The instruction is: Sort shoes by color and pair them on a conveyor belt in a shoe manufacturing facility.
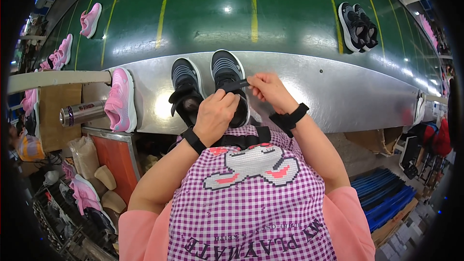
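Two black sneakers with white soles and pale striped toes stand side by side on the metal ledge, toes pointing away from me. My right hand (270,91) pinches the free end of a black strap (236,86) on the right sneaker (224,63). At the strap's other end, my left hand (216,116) has its fingertips closed on it, covering part of that shoe's opening. The strap is stretched across the shoe between both hands. Beside it, the left sneaker (185,75) is untouched, with its strap flap (175,102) loose at the left side.
A pink sneaker (120,99) and a steel flask (83,113) lie left on the metal ledge (338,87). Beyond is a green conveyor belt (208,9) with yellow lines, carrying pink sneakers (90,20) and a black pair (355,26). A beige bar (58,81) juts in from the left.
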`<act>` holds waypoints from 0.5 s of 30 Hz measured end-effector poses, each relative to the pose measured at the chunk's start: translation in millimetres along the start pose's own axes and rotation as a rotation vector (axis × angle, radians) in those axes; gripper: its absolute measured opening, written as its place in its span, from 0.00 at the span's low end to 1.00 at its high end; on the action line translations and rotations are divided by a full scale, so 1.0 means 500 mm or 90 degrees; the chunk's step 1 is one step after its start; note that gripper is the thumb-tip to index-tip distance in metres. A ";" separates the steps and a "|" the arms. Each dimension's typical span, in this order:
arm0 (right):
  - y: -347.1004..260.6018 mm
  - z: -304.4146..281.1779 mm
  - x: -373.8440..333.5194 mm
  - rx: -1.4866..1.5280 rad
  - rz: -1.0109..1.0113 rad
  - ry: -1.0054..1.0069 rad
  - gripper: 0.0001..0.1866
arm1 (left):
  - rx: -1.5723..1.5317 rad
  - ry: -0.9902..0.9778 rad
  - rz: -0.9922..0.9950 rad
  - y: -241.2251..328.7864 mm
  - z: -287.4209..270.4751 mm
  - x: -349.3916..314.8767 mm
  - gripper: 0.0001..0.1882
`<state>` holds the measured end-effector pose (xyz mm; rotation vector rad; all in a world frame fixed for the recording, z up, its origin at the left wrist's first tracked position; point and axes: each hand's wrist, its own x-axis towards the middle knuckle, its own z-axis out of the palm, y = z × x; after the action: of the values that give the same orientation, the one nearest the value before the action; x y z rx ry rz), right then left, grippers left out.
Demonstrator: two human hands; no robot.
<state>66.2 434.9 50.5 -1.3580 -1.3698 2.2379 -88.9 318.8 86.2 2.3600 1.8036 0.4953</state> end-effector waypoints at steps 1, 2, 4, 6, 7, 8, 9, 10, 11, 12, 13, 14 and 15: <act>0.021 -0.003 -0.002 0.021 0.021 -0.003 0.14 | 0.000 -0.002 0.000 -0.001 0.000 0.001 0.17; 0.036 -0.004 -0.003 0.024 0.022 -0.003 0.14 | 0.000 -0.005 0.001 -0.002 0.001 0.002 0.17; 0.062 -0.005 -0.008 0.109 0.076 -0.015 0.14 | -0.003 -0.009 0.005 -0.002 -0.001 0.004 0.17; 0.078 -0.006 -0.003 0.135 0.072 -0.031 0.14 | -0.004 -0.013 0.010 -0.003 -0.001 0.004 0.18; 0.080 -0.006 -0.001 0.131 0.068 -0.039 0.14 | -0.004 -0.015 0.007 -0.004 0.000 0.004 0.18; 0.081 -0.005 0.001 0.127 0.064 -0.047 0.14 | -0.003 -0.016 0.004 -0.004 0.000 0.004 0.18; 0.081 -0.005 0.004 0.129 0.064 -0.047 0.14 | -0.002 -0.018 0.006 -0.004 0.001 0.005 0.18; 0.082 -0.004 0.007 0.129 0.076 -0.050 0.14 | 0.001 -0.016 0.007 -0.004 0.001 0.005 0.18; 0.083 -0.003 0.009 0.128 0.088 -0.055 0.14 | 0.003 -0.013 0.009 -0.005 0.001 0.006 0.18; 0.084 -0.004 0.011 0.127 0.087 -0.056 0.14 | 0.005 -0.013 0.008 -0.006 0.002 0.006 0.18; 0.088 -0.003 0.013 0.125 0.096 -0.066 0.15 | 0.003 -0.015 0.004 -0.006 0.003 0.005 0.18; 0.089 -0.003 0.015 0.122 0.104 -0.075 0.15 | 0.001 -0.016 0.001 -0.007 0.004 0.005 0.18; 0.090 -0.002 0.016 0.121 0.105 -0.077 0.15 | 0.002 -0.016 -0.001 -0.008 0.005 0.003 0.18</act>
<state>75.1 414.9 10.2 -1.3323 -1.0794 2.5213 -91.2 321.5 82.8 2.3565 1.7963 0.4606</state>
